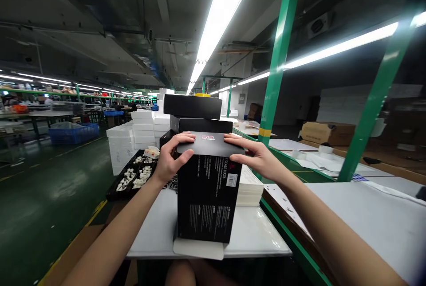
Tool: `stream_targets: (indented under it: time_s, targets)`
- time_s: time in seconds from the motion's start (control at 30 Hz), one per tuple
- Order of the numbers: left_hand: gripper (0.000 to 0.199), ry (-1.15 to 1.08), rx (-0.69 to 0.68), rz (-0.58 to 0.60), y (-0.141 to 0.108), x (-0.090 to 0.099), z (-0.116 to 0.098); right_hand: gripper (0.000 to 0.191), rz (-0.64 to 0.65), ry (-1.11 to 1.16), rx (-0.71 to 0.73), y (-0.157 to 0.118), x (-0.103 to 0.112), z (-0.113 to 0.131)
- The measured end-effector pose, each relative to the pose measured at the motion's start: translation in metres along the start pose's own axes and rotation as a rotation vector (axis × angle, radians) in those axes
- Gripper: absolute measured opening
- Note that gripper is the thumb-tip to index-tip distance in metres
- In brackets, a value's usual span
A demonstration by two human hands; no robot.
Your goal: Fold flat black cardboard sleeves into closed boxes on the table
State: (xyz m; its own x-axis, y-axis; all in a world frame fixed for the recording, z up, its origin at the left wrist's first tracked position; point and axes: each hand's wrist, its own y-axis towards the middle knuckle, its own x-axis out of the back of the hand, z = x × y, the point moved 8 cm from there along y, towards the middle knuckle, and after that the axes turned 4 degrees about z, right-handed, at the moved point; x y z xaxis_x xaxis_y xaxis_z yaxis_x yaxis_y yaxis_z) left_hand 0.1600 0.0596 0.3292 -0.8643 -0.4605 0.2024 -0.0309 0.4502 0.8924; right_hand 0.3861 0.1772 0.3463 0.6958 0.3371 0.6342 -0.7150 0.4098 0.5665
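A tall black cardboard box [206, 197] with white print and a white barcode label stands upright at the front of the white table. Its top flap [209, 144], with a small red and white logo, is under both hands. My left hand [173, 155] grips the flap's left side, fingers on top and thumb at the front edge. On the right side, my right hand [251, 153] has hold in the same manner. A pale flap [199, 249] sticks out from the box's bottom toward me. The inside of the box is hidden.
Behind it are more black boxes [193, 106]. Left stands a black tray [135, 177] of small white parts, with white boxes [121, 144] stacked beyond. A paper stack [250, 186] lies right of the box. A green post [276, 55] rises at right, near another worktable [362, 215].
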Motion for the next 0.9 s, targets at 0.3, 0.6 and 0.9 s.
stream_targets:
  time_s: [0.3, 0.6, 0.9]
  targets:
    - [0.027, 0.138, -0.025, 0.099, 0.007, 0.005, -0.015, 0.037, -0.152, -0.292, 0.271, -0.011, 0.003, 0.023]
    - [0.022, 0.030, 0.093, -0.126, 0.016, 0.013, -0.012, 0.031, -0.477, -0.097, 0.147, -0.004, 0.001, 0.026]
    - [0.024, -0.029, 0.111, -0.196, 0.016, 0.017, -0.005, 0.037, -0.252, 0.095, 0.072, 0.001, -0.002, 0.015]
